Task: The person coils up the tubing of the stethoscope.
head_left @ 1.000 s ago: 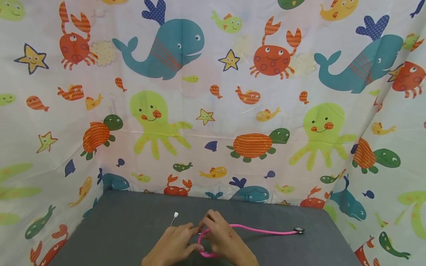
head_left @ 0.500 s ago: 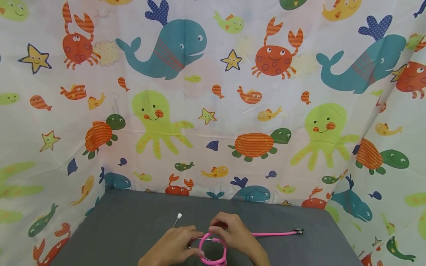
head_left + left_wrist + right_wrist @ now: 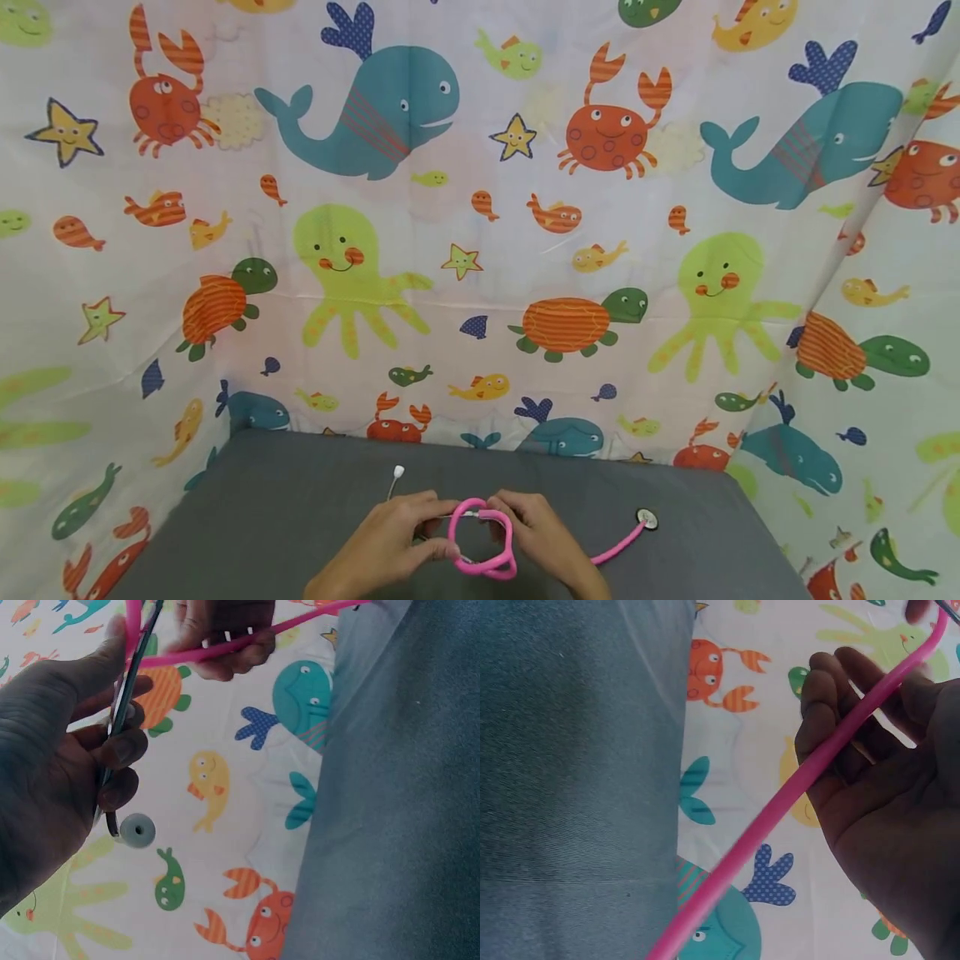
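- Curtain (image 3: 480, 283) patterned with sea creatures, behind and at both sides.
- Grey table (image 3: 322, 483) in front of it.
- Pink stethoscope (image 3: 751, 844) between the hands, its tubing bent into a loop, a length running off to the right.
- Left hand (image 3: 393, 533) grasping its metal ear tube (image 3: 120, 712) and the loop's left side.
- Right hand (image 3: 536, 529) with curled fingers round the tubing.
- Round chest piece (image 3: 647, 519), well right of the loop.
- White ear tip (image 3: 398, 472), just beyond the left hand.
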Demonstrator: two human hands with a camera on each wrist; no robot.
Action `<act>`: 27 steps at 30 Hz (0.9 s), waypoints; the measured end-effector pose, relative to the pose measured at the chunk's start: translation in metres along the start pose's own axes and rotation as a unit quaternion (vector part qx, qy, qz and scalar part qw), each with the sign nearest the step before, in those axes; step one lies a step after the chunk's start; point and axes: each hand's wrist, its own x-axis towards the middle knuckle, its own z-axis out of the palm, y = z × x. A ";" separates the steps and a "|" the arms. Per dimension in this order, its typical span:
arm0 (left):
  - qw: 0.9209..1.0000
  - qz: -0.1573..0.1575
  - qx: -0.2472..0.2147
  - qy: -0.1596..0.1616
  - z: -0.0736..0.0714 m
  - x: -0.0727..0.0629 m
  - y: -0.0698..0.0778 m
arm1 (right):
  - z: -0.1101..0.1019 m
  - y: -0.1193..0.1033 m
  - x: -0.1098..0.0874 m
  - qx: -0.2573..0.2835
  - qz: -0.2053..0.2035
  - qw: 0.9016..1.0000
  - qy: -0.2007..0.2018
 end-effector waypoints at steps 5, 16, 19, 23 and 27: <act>0.999 -0.006 0.000 0.053 -0.001 0.002 0.004 | 0.007 0.002 -0.002 0.018 0.026 0.999 -0.016; 0.985 -0.056 0.007 0.163 0.006 0.011 0.010 | 0.020 -0.011 -0.005 0.028 0.032 0.996 -0.078; 0.983 -0.064 0.012 0.174 0.007 0.012 0.011 | 0.022 -0.017 -0.004 0.027 0.048 0.994 -0.095; 0.981 -0.073 0.029 0.180 0.008 0.014 0.011 | 0.024 -0.024 -0.002 0.017 0.052 0.991 -0.121; 0.979 -0.079 0.058 0.180 0.009 0.016 0.011 | 0.023 -0.030 -0.001 -0.001 0.048 0.989 -0.142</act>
